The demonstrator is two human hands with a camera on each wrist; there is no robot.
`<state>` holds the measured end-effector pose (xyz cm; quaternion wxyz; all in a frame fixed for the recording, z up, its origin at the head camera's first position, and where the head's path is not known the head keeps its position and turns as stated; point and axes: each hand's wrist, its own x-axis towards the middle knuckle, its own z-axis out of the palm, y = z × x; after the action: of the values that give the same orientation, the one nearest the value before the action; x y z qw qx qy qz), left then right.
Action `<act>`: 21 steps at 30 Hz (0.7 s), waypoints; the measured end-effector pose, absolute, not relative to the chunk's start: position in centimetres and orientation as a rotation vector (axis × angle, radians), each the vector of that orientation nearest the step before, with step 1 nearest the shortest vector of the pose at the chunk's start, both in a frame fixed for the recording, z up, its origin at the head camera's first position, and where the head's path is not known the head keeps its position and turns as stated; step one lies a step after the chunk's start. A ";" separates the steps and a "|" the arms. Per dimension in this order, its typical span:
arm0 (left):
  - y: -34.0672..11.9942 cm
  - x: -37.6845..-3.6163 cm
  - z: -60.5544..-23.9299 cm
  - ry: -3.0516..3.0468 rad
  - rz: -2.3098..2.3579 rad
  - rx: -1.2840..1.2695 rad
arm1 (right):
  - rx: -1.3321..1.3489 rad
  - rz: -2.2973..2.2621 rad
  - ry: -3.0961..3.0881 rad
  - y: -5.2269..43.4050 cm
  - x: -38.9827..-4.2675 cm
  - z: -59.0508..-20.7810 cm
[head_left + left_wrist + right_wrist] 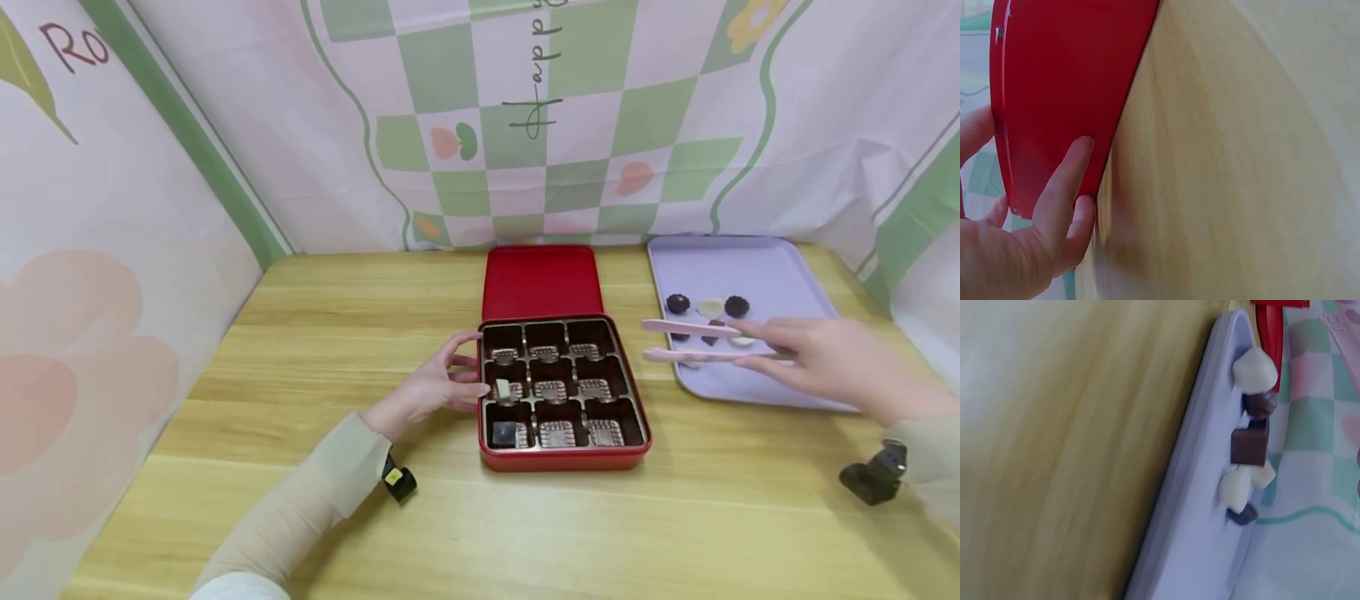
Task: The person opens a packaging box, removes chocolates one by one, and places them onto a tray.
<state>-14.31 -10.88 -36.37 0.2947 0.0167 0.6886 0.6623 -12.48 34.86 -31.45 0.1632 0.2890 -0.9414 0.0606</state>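
Observation:
My left hand (pixel 427 385) rests against the left side of a red tin (pixel 566 461), fingers fairly straight on its wall (pixel 1066 81). Inside the tin is a brown plastic insert with several compartments. A white chocolate (pixel 503 389) lies in the middle-left one, and a dark square chocolate (pixel 504 434) in the front-left one. My right hand (pixel 832 362) holds pink tongs (pixel 675 356) over the lavender tray (pixel 776 275). The tongs' tips point left, spread apart with nothing between them. Dark chocolates (pixel 678 303) and white chocolates (pixel 710 308) lie on the tray, partly hidden by the tongs.
Behind the tin lies its red lid (pixel 542 279), flat on the wooden table (pixel 360 317). A patterned cloth curtain (pixel 585 100) hangs along the table's back edge and both sides.

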 end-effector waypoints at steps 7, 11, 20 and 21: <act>-10.9 -14.4 -36.4 1.838 1.758 0.055 | 1.046 0.247 -2.491 33.3 -13.8 -31.4; -10.9 -14.4 -36.4 1.840 1.754 0.057 | 1.092 0.251 -2.467 31.9 -14.2 -31.0; -10.9 -14.2 -36.1 1.836 1.761 0.052 | 1.233 0.290 -2.313 28.2 -15.5 -30.2; -10.9 -14.2 -36.1 1.834 1.762 0.050 | 1.245 0.294 -2.299 27.7 -15.6 -30.1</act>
<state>-14.18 -10.90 -36.09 0.2945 0.0186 0.6891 0.6619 -15.59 27.74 -30.12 0.2528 0.4577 -0.8455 0.1081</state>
